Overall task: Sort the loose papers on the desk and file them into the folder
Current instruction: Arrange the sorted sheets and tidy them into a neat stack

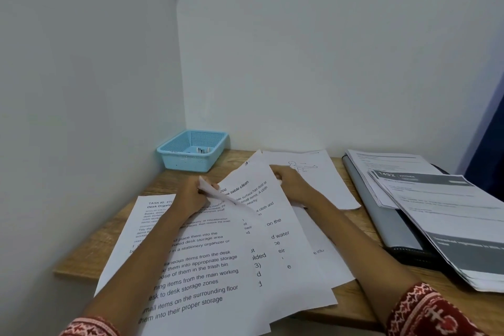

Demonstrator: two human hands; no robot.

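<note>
Several printed white sheets point(207, 262) lie fanned and overlapping on the wooden desk point(109, 229). My left hand point(191, 194) pinches the lifted corner of one sheet near the top of the pile. My right hand point(291, 183) grips the top edge of another printed sheet point(261, 199) that lies tilted across the pile. Behind my right hand lies a sheet with a small line drawing point(324, 174). At the right, a grey and black folder point(387, 224) lies open, with a stack of printed pages point(447, 215) resting on it.
A light blue plastic basket point(192, 150) with small items inside stands in the back corner against the white walls. The desk's left edge runs close to the left wall. A dark blue curtain point(491, 150) hangs at the far right.
</note>
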